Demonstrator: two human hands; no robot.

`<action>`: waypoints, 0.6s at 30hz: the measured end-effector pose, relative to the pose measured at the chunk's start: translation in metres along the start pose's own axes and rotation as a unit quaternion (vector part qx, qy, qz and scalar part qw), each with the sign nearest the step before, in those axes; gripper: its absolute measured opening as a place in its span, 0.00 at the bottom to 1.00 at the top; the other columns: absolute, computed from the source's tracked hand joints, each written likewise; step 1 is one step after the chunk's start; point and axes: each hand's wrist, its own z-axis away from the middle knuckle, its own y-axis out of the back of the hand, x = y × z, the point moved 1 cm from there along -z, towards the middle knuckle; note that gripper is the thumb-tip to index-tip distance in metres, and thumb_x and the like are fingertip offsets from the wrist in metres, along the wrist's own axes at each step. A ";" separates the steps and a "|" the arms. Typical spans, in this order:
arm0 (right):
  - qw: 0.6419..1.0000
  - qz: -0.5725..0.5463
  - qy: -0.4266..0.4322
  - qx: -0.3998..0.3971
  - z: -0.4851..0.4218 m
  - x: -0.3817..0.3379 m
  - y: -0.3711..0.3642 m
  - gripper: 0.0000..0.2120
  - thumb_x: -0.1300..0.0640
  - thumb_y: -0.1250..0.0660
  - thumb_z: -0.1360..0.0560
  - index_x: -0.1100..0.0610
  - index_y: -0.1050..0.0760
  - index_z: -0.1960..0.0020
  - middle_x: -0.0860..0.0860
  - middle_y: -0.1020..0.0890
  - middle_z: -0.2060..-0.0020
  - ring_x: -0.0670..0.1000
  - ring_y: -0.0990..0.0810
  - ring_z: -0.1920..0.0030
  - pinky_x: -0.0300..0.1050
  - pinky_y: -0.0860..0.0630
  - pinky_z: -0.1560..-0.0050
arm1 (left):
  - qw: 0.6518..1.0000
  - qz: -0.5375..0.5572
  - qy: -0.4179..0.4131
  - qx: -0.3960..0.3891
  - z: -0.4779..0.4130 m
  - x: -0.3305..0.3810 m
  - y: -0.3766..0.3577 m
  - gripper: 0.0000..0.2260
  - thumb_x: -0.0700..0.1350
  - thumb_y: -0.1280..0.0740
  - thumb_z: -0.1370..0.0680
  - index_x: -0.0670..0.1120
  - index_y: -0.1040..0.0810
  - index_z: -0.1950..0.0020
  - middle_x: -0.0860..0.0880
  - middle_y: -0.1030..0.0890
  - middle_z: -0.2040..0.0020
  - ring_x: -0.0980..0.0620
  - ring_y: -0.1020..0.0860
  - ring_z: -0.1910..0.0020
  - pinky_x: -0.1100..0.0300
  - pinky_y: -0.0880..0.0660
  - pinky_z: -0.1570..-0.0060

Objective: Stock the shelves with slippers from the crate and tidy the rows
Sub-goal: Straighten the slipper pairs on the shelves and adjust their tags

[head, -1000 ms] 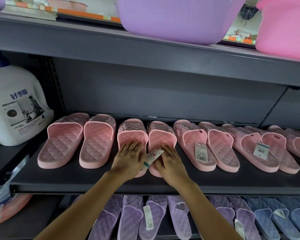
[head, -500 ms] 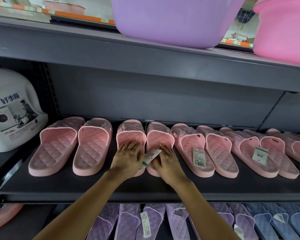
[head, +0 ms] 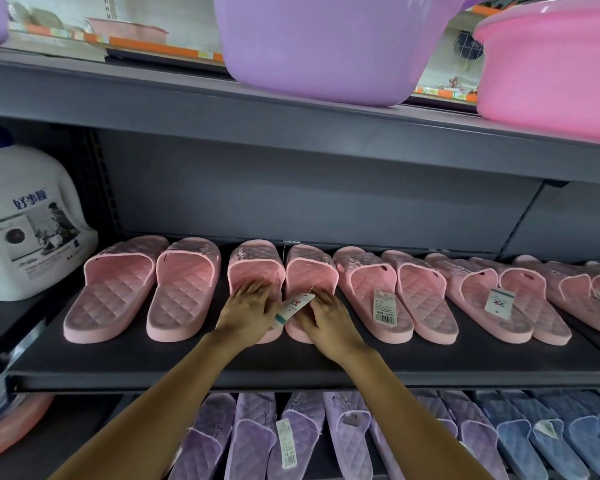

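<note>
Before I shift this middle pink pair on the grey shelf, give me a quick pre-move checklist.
1. Left hand flat on left pink quilted rubber slipper: ok.
2. Right hand flat on its pink quilted mate: ok.
3. White paper tag free, not pinned under a hand: cannot tell.
4. Heels level with neighbouring pink pairs: ok.
5. Bare dark grey shelf in front of the heels: ok.
6. Crate within reach: cannot tell.

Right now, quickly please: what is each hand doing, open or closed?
Left hand: open, resting flat on the third pink slipper from the left.
Right hand: open, resting flat on the fourth pink slipper.
</note>
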 end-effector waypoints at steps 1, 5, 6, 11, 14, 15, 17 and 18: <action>1.000 0.011 -0.003 0.009 0.003 0.000 0.002 0.28 0.43 0.47 0.25 0.61 0.29 0.35 0.56 0.27 0.36 0.56 0.32 0.33 0.47 0.38 0.33 | 1.000 0.017 0.005 -0.006 0.001 -0.002 0.002 0.43 0.63 0.63 0.35 0.44 0.33 0.29 0.46 0.33 0.29 0.49 0.37 0.29 0.57 0.46 0.30; 0.996 0.079 -0.001 0.031 0.014 -0.002 0.012 0.28 0.47 0.40 0.23 0.60 0.39 0.28 0.55 0.34 0.29 0.54 0.38 0.28 0.47 0.44 0.30 | 0.999 0.030 -0.011 0.025 0.018 -0.003 0.017 0.39 0.64 0.59 0.33 0.44 0.26 0.37 0.44 0.27 0.34 0.44 0.31 0.34 0.52 0.38 0.34; 0.995 0.094 0.007 0.033 0.018 -0.004 0.016 0.29 0.47 0.40 0.23 0.59 0.41 0.27 0.54 0.36 0.28 0.53 0.40 0.27 0.47 0.45 0.29 | 0.999 0.016 -0.012 0.036 0.024 -0.004 0.023 0.38 0.64 0.59 0.33 0.45 0.26 0.36 0.45 0.28 0.33 0.44 0.31 0.33 0.52 0.38 0.34; 0.991 0.104 0.043 0.066 0.034 -0.015 0.028 0.28 0.50 0.37 0.26 0.62 0.34 0.31 0.59 0.28 0.34 0.60 0.29 0.35 0.56 0.34 0.35 | 0.996 -0.035 -0.003 0.084 0.059 -0.017 0.056 0.33 0.60 0.53 0.30 0.44 0.25 0.35 0.44 0.26 0.34 0.44 0.28 0.35 0.50 0.36 0.34; 0.990 0.091 0.071 0.079 0.036 -0.027 0.024 0.26 0.53 0.32 0.32 0.64 0.27 0.37 0.60 0.21 0.43 0.62 0.22 0.44 0.58 0.25 0.45 | 0.993 -0.064 0.014 0.099 0.078 -0.036 0.069 0.29 0.58 0.50 0.29 0.42 0.21 0.41 0.41 0.22 0.39 0.41 0.25 0.39 0.46 0.31 0.38; 0.990 0.083 0.082 0.079 0.037 -0.035 0.022 0.25 0.52 0.33 0.32 0.64 0.26 0.38 0.60 0.20 0.44 0.62 0.21 0.45 0.57 0.25 0.46 | 0.993 -0.064 0.021 0.098 0.084 -0.042 0.073 0.29 0.59 0.50 0.29 0.43 0.21 0.41 0.42 0.23 0.39 0.41 0.26 0.38 0.46 0.31 0.37; 0.990 0.059 0.105 0.073 0.035 -0.048 0.017 0.26 0.51 0.37 0.29 0.63 0.29 0.35 0.59 0.23 0.39 0.60 0.25 0.39 0.55 0.29 0.39 | 0.992 -0.054 0.040 0.104 0.096 -0.052 0.083 0.28 0.59 0.49 0.28 0.44 0.21 0.41 0.44 0.24 0.37 0.42 0.27 0.37 0.46 0.31 0.38; 0.991 0.047 0.109 0.060 0.033 -0.055 0.014 0.27 0.49 0.40 0.27 0.62 0.31 0.33 0.58 0.26 0.36 0.60 0.28 0.35 0.54 0.33 0.36 | 0.991 -0.044 0.054 0.110 0.102 -0.057 0.088 0.26 0.57 0.46 0.28 0.44 0.22 0.40 0.44 0.24 0.36 0.42 0.26 0.38 0.46 0.30 0.38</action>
